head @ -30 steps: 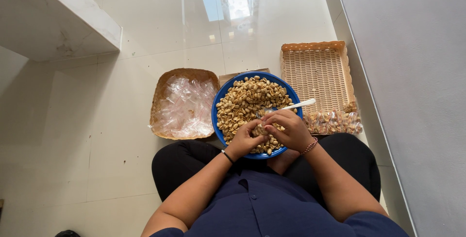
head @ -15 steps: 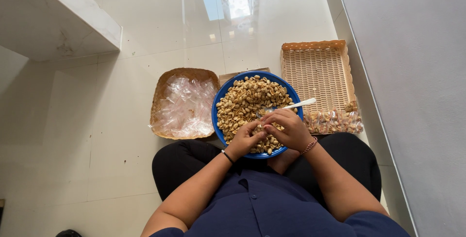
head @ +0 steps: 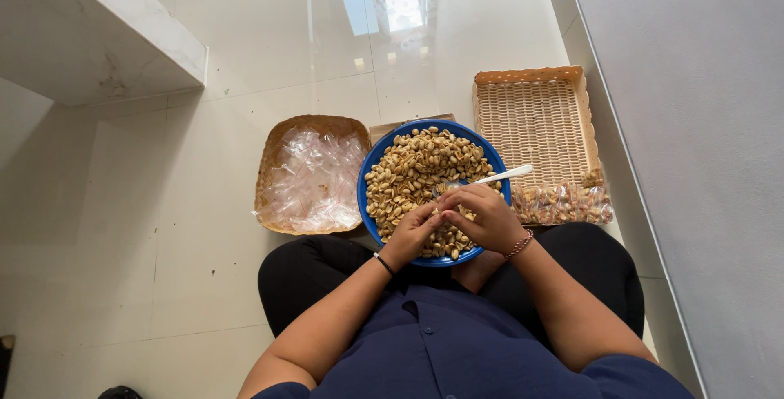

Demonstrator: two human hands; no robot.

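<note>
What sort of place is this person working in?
Probably a home floor used for small-scale snack packing: glossy tiled floor, blue bowl of nuts, basket of small clear bags, woven tray with filled packets.

- Hands: two, the left hand [head: 415,231] and the right hand [head: 483,218], fingers meeting over the bowl.
- Blue bowl [head: 369,180]: one.
- Nuts [head: 416,166] in the bowl: too many to count.
- White spoon [head: 500,176]: one, lying in the bowl.
- Round woven basket [head: 282,133]: one, holding many clear plastic bags [head: 312,180], number not countable.
- Rectangular woven tray [head: 535,117]: one.
- Filled packets [head: 562,203] at the tray's near end: several, exact number unclear.
- Bracelets: two, one per wrist.
</note>
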